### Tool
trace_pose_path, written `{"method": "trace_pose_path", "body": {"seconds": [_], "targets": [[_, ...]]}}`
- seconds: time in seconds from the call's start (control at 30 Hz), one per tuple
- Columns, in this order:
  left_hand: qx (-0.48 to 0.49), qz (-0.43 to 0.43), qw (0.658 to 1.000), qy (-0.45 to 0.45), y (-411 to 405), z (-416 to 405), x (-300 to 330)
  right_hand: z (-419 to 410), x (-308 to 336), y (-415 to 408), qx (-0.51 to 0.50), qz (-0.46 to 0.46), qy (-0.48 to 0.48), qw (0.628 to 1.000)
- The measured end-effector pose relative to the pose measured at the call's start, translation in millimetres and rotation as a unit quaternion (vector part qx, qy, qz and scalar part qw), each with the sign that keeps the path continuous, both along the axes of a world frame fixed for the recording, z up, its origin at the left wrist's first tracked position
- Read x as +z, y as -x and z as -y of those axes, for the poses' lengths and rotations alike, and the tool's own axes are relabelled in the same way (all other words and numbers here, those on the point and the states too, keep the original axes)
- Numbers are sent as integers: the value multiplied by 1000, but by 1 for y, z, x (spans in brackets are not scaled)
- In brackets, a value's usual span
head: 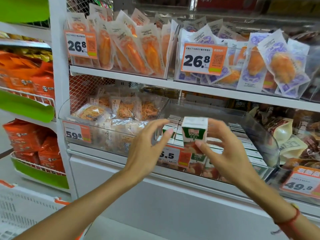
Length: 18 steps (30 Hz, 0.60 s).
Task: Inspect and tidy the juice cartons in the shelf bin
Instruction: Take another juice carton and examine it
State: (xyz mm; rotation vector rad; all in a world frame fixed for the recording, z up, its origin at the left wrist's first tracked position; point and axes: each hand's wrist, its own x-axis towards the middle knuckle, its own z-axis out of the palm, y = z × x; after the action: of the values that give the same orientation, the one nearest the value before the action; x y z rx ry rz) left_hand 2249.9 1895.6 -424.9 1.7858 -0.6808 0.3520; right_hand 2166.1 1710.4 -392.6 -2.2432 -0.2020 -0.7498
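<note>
A small juice carton (194,130), white on top with a green and red label, is held upright in front of the clear shelf bin (266,134). My right hand (223,148) pinches it between thumb and fingers. Just left of the carton, my left hand (147,146) hovers with fingers spread and lightly curved, holding nothing. Several more cartons (242,144) lie packed in rows inside the bin, tops showing. A 6.5 price tag (174,155) hangs on the bin's front, partly hidden by my left hand.
A clear bin of noodle snack packs (110,111) sits to the left, and brown and cream pouches (290,135) to the right. The shelf above holds orange (131,49) and purple (270,63) snack packs. A white basket (20,208) stands at lower left.
</note>
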Motion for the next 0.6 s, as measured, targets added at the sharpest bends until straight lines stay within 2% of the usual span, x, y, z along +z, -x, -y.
{"method": "trace_pose_path", "body": {"seconds": [0.1, 0.17, 0.27, 0.37, 0.5, 0.6], "targets": [[112, 37, 990, -81, -38, -3, -13, 5, 20, -27, -6, 7, 65, 998], [138, 25, 980, -139, -55, -4, -29, 5, 25, -48, 0, 1, 106, 994], [156, 77, 963, -204, -65, -7, -49, 3, 27, -75, 20, -8, 128, 992], [165, 118, 952, -228, -64, -11, -61, -1, 20, -101, 37, -21, 143, 989], [166, 118, 952, -228, -60, -11, -64, -4, 5, -123, 49, -29, 150, 987], [165, 110, 954, -225, -60, -9, -64, 0, -8, -131, 53, -36, 85, 994]]}}
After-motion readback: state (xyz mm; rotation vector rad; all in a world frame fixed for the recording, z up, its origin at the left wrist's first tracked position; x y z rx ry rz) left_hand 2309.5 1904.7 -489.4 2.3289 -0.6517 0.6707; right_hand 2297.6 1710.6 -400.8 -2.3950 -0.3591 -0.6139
